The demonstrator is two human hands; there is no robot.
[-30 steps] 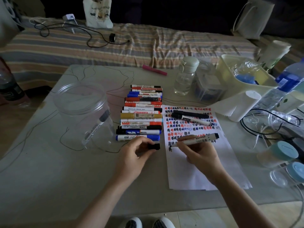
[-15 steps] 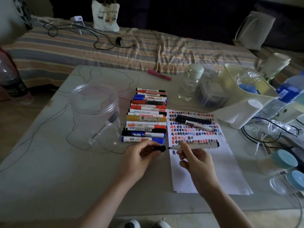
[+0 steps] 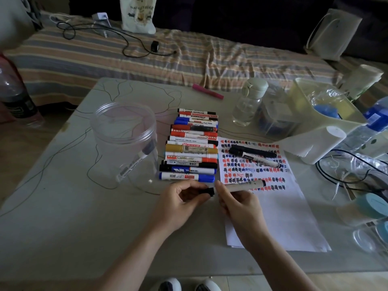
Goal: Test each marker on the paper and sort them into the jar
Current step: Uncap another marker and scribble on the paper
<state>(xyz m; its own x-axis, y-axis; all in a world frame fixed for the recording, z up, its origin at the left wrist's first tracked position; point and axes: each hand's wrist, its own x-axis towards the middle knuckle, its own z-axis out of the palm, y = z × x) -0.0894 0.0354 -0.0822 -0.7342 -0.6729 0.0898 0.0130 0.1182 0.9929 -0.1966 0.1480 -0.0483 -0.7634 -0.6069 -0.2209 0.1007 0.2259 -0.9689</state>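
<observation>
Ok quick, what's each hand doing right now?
Left hand: pinching the black cap.
Right hand: gripping the white marker.

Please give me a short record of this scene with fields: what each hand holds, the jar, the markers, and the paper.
left hand: pinches a black cap
right hand: holds a white marker, tip end at the cap
jar: clear, upright, no lid, one marker inside
marker row: lies between jar and paper
paper: test marks on upper part, two markers lying on it
</observation>
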